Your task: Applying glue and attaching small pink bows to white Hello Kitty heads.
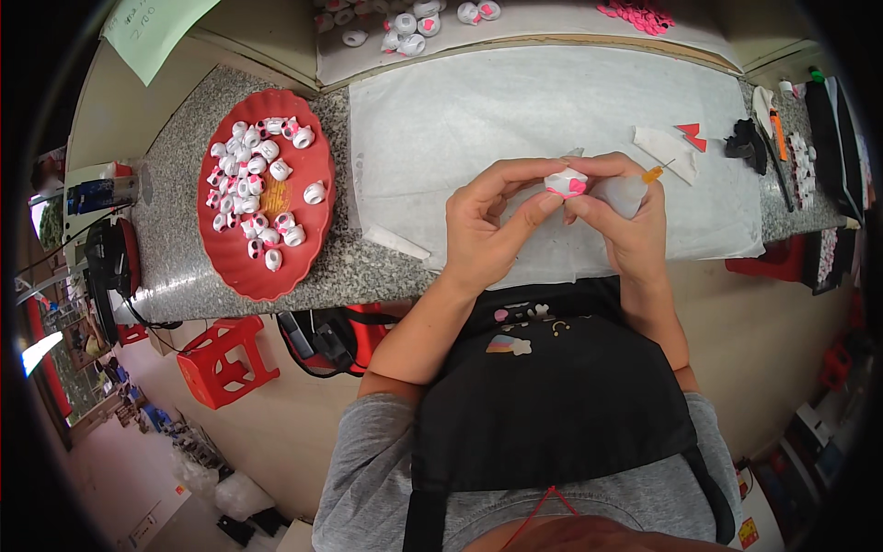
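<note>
A small white figurine head with a bright pink heart point(568, 183) is pinched between the fingertips of both hands above the covered bench. My left hand point(492, 216) is closed on its left side with thumb and forefinger. My right hand point(618, 212) is closed too, its thumb and fingertips at the figurine's right side. A translucent squeeze bottle point(622, 195) with an orange needle tip rests in the grip of this same hand, the needle pointing away to the upper right. White paper sheeting point(460, 110) lies under the hands.
At the left, a red scalloped plate point(308, 235) holds many white and pink figurine heads. More white pieces point(405, 32) and pink pieces point(635, 17) sit on the back shelf. Paper strips, an orange-handled tool point(779, 136) and a black cloth lie at right. A red stool point(230, 363) stands below.
</note>
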Demonstrator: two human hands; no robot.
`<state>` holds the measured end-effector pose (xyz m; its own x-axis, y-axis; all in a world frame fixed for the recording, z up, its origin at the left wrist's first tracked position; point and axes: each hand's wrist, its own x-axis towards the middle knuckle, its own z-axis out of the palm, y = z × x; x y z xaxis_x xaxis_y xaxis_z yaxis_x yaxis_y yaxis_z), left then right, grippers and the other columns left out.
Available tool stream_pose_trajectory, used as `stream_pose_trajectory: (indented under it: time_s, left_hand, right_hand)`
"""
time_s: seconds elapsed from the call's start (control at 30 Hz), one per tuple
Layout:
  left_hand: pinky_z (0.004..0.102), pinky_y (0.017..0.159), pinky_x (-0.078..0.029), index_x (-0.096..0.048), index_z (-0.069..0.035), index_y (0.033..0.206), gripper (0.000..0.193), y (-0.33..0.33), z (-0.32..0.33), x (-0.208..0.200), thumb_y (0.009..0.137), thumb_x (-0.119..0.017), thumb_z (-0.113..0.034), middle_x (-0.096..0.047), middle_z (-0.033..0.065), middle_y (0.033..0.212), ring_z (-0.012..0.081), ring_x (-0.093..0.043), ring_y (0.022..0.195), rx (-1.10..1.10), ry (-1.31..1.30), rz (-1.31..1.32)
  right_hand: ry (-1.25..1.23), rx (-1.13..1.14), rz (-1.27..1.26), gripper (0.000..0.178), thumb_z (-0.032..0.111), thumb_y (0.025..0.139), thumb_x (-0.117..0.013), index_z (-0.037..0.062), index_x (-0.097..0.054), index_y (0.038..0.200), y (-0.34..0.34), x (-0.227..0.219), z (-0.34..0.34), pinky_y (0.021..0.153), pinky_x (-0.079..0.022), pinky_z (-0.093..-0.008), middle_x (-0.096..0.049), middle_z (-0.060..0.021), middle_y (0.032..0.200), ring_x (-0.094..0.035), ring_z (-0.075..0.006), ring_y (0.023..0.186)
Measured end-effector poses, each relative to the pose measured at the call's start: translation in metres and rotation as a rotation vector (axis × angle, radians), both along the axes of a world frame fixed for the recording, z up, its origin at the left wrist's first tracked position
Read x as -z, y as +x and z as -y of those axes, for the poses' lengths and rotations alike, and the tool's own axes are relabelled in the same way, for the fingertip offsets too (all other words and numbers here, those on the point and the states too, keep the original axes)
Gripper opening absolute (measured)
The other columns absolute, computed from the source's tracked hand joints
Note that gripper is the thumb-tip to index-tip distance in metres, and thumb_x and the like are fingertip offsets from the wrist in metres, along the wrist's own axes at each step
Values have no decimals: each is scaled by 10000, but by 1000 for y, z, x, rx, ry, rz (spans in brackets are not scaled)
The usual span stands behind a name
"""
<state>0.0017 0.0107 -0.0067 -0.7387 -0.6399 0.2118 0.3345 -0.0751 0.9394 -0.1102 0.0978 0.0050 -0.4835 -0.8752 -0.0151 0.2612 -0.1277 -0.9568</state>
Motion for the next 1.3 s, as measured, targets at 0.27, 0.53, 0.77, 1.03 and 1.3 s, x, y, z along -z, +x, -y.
stream_pose_trajectory:
  time_s: [0.27, 0.53, 0.77, 1.03, 1.3]
  left_hand:
    - [271, 658, -459, -488, 30, 906, 232, 0, 1, 4, 687, -552, 70, -527, 134, 906, 162, -514, 801, 182, 207, -205]
    - [251, 664, -445, -500, 19, 877, 165, 9, 3, -3, 720, -551, 6, -533, 111, 900, 136, -507, 792, 125, 253, -124]
    - [240, 695, -390, -533, -16, 912, 191, 36, 25, -24, 722, -535, -33, -537, 85, 858, 140, -500, 791, -395, -382, 196]
    - [289, 783, -382, -458, 8, 1067, 305, 130, 86, -34, 778, -491, -85, -516, 108, 1032, 190, -501, 907, -694, -1146, 942]
    - [337, 751, -393, -547, -40, 907, 249, 64, 46, -41, 663, -583, -74, -553, 100, 878, 253, -508, 848, -216, -1188, 478]
  right_hand:
    - [-36, -17, 39, 222, -53, 646, -571, -45, -504, 858, 4, 1, -10, 537, -442, -248, -534, -112, 771, -527, -157, 626]
    - [-74, 21, 123, 223, 5, 677, -569, -31, -495, 885, 11, 18, 4, 515, -424, -245, -518, -97, 736, -502, -141, 589]
    - [39, 61, -46, 352, 19, 676, -539, -8, -452, 1015, -3, -7, -14, 449, -352, -200, -467, -26, 719, -418, -86, 516]
    - [-44, 270, 130, 293, 69, 720, -428, 51, -346, 1001, -43, 10, -70, 442, -375, -248, -424, -72, 859, -437, -132, 552]
    - [-81, 400, -11, 291, 107, 770, -437, 40, -339, 1035, -81, 26, -126, 643, -414, -302, -417, -94, 918, -446, -188, 805]
